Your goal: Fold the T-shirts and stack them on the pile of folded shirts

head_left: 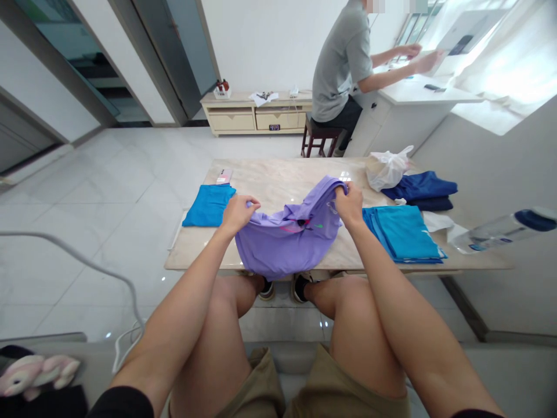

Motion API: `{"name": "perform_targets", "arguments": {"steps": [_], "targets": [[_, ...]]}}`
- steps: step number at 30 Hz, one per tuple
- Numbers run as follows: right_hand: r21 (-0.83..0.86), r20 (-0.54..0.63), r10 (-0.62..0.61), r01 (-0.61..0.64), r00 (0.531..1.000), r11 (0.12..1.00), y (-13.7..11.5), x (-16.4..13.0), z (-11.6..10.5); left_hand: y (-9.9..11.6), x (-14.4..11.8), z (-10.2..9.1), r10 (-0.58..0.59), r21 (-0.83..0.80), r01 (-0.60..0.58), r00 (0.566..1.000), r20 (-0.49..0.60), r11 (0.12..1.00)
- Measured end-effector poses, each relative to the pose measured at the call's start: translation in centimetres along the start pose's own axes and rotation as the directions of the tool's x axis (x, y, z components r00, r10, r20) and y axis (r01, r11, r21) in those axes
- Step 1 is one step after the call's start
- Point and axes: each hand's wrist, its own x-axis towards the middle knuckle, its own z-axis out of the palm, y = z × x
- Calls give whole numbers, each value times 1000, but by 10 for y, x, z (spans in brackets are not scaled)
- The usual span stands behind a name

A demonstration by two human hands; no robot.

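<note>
A purple shirt (287, 249) with a small colourful print hangs between my two hands, over the near edge of the marble-look table (278, 168). My left hand (238, 216) pinches one edge of it at the left. Higher up on the right, my right hand (349, 203) grips the other end, which is lifted and bunched. A folded blue cloth (208, 205) lies just left of my left hand. To the right of my right hand is a stack of folded teal-blue clothes (402, 233).
Dark blue folded clothes (422, 187), a white plastic bag (389, 168) and a clear bottle with a blue lid (500, 231) are at the right. A phone (224, 176) lies at the back left. Beyond, a person in grey (339, 64) sits on a stool at a white desk.
</note>
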Motion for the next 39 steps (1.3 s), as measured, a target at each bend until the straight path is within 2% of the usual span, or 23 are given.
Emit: {"name": "perform_targets", "arguments": {"steps": [2,4,6,9,12,13,15,16,17,18,20,22,24,27,30,32,36,39], "targets": [[29,-102,29,-26,994,999,9,5,-2,-11,0,-9,-106,151,135,976,-190,979],[52,-159,36,-28,987,998,15,8,-3,-19,-2,-14,-123,314,202,959,-255,928],[70,-159,27,-16,987,997,16,8,-3,-23,-6,-10,-98,456,164,982,-164,875],[92,-74,2,5,997,996,8,2,1,-15,-12,12,-69,518,5,992,105,855],[119,165,-65,45,984,992,-9,-13,6,3,-13,38,60,363,-164,958,280,917],[139,279,-112,76,954,987,-15,-19,9,10,-13,44,131,276,-217,945,301,936],[205,476,-227,144,850,968,-29,-31,12,23,-11,53,277,92,-316,915,295,944],[245,533,-280,171,799,954,-35,-35,13,29,-10,54,334,9,-351,898,286,936],[281,560,-319,188,765,941,-41,-39,14,34,-8,54,368,-64,-365,887,278,929],[306,562,-343,197,752,932,-45,-41,13,38,-7,53,379,-127,-357,883,278,925],[318,529,-350,203,773,926,-50,-41,11,43,-3,47,338,-224,-281,898,281,933],[290,483,-332,210,810,934,-50,-37,6,44,1,38,235,-294,-168,949,210,941],[242,442,-312,223,841,944,-46,-33,2,41,5,27,119,-360,-96,992,41,928],[160,440,-283,235,852,959,-38,-26,-2,35,10,14,34,-423,-116,980,-198,899],[76,501,-245,240,830,968,-32,-21,-4,33,10,4,10,-413,-160,939,-343,896],[36,506,-233,250,830,968,-30,-18,-4,32,8,-2,-11,-375,-152,918,-397,915],[23,447,-254,273,858,962,-26,-15,-1,28,3,-9,-36,-283,-88,913,-406,955],[79,485,-243,235,840,969,-23,-18,5,23,1,-11,-38,-267,-78,914,-403,960]]}}
